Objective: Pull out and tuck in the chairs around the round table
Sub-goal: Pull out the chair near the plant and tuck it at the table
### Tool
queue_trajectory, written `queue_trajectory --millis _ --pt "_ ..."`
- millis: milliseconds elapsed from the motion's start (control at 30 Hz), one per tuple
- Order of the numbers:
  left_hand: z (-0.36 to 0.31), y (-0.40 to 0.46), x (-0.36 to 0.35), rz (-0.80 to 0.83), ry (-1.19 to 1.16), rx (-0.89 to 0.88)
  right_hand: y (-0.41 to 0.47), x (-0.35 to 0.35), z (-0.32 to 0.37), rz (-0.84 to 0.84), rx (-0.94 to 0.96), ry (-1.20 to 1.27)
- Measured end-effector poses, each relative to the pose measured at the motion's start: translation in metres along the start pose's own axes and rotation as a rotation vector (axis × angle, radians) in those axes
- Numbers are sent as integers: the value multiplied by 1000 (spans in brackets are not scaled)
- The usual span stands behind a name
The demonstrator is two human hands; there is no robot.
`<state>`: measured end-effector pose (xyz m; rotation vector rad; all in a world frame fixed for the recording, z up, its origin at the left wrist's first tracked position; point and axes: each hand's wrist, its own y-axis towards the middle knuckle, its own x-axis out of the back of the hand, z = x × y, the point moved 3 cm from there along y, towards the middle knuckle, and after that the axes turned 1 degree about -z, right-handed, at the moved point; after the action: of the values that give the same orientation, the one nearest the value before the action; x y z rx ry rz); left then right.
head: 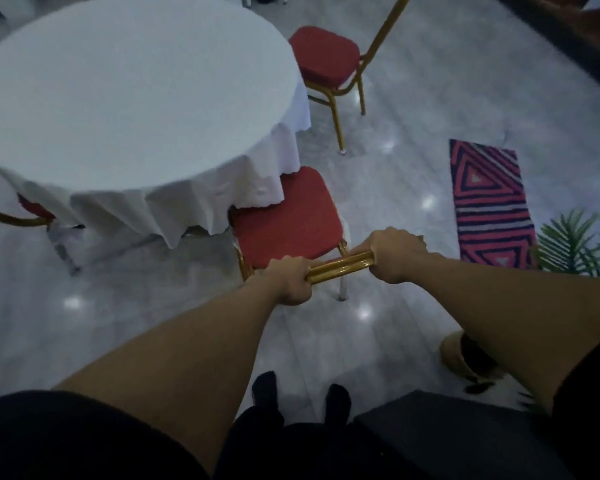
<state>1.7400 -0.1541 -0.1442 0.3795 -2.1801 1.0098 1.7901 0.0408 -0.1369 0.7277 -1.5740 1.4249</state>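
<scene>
A round table (129, 98) under a white cloth fills the upper left. In front of me stands a red-cushioned chair (288, 216) with a gold frame, the front of its seat tucked under the hanging cloth. My left hand (290, 280) and my right hand (394, 254) both grip the gold top rail (340, 267) of its backrest, one at each end. A second red chair (324, 57) stands pulled out beyond the table's right side. A third chair (32, 213) shows partly at the left edge, mostly under the cloth.
A pink and dark striped rug (490, 202) lies on the glossy pale floor to the right. Green plant fronds (575, 244) and a tan pot (465, 355) stand at the right. A dark box (447, 431) sits by my feet (302, 393).
</scene>
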Motion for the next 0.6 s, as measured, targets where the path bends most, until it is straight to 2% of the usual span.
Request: queue_trajectory --millis 267,433,600 --pt "7 -1 -13 -56 -148 222 34 26 13 20 289 -155" --pt "11 -5 -7 -53 -274 234 56 30 22 -24 413 -251" --pt "35 1 15 -63 -301 233 85 38 41 -56 410 -240"
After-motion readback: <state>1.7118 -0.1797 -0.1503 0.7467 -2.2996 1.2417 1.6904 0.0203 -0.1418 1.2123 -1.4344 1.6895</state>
